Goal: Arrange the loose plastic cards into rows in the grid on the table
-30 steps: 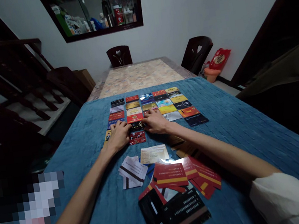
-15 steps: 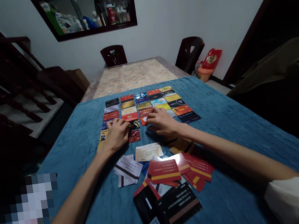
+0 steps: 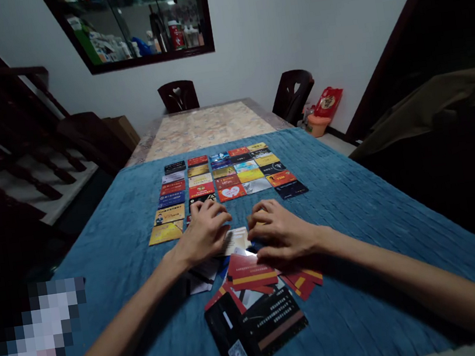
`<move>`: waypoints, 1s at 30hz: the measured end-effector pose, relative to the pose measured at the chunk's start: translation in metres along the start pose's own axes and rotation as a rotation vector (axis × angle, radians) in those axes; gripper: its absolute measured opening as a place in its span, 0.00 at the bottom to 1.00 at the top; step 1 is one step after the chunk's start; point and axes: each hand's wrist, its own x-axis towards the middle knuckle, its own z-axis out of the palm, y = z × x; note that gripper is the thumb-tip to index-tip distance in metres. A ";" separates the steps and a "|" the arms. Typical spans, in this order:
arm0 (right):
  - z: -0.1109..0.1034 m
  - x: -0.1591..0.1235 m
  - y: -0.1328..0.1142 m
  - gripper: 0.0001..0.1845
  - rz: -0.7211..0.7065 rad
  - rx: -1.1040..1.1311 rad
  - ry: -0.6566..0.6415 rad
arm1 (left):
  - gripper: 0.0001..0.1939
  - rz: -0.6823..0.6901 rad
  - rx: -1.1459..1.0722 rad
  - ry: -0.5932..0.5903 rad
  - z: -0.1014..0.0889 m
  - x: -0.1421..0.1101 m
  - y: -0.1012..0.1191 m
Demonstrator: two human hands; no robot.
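Note:
Both my hands are low over the blue cloth, just in front of a grid of coloured cards laid face up in rows. My left hand has its fingers curled over the left edge of a cream card. My right hand hovers over the right of that card with bent fingers, thumb close to the fingertips; whatever is in them is hidden. Just in front of my hands, a loose pile of red, black and white cards lies overlapping.
The table's far half shows a patterned beige top. Two dark chairs stand at the far end. A stair railing runs on the left, and a red bag sits by the wall.
Both hands have pulled back from the card grid toward me and now sit at the cream card by the loose pile. The view has also tilted slightly.

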 end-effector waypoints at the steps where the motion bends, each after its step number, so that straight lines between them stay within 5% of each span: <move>1: 0.000 -0.002 -0.004 0.20 -0.017 0.008 -0.013 | 0.10 0.015 -0.006 -0.012 -0.001 -0.001 0.004; 10: 0.010 -0.008 -0.020 0.24 -0.104 -0.011 -0.112 | 0.09 0.112 -0.046 -0.050 0.001 -0.011 0.024; 30: 0.015 -0.022 0.003 0.18 -0.035 -0.032 0.078 | 0.11 0.145 -0.095 -0.200 0.008 -0.012 0.041</move>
